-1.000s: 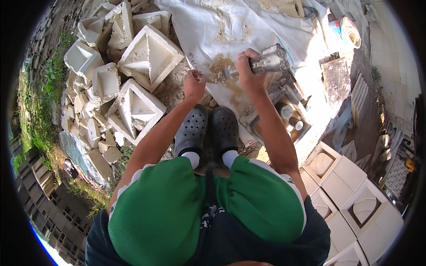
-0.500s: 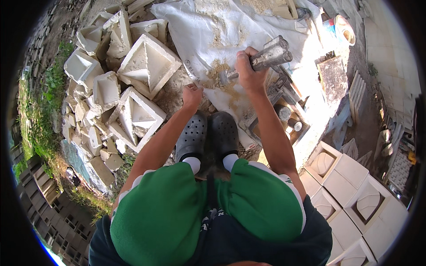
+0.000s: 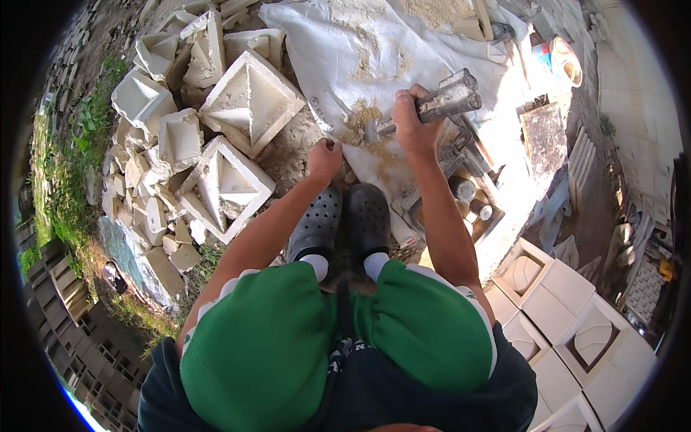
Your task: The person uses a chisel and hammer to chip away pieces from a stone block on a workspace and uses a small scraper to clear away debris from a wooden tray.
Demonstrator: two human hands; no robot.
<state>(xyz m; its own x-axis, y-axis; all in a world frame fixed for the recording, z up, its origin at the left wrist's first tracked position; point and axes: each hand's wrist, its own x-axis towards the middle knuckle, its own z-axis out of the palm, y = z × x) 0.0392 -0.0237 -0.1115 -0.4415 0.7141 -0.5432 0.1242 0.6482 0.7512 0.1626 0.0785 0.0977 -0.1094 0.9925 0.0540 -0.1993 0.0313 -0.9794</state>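
Observation:
My right hand [image 3: 416, 128] is wrapped round a grey, crusted tool [image 3: 450, 99]. Two thick round-ended bars stick out on its right, and a narrow flat end shows to the left of my fingers. Below lies a white woven sheet [image 3: 317, 61] with sandy powder [image 3: 363, 114] on it. My left hand [image 3: 326, 158] is closed at the sheet's near-left edge, its fingertips pressed together. Whatever they pinch, if anything, is too small to make out.
Cast pale blocks with triangular hollows [image 3: 252, 104] and broken pieces [image 3: 155, 216] are heaped at left. Near right stand stacked cream blocks [image 3: 558, 288]. A dusty metal frame [image 3: 410, 209] lies beside my right forearm, with a bucket [image 3: 568, 63] farther off. Dark clogs [image 3: 366, 216] are beneath me.
The whole view has shifted slightly, so the hands and sheet appear a little farther right. Both hands keep nearly the same pose, and the tool stays in my right hand.

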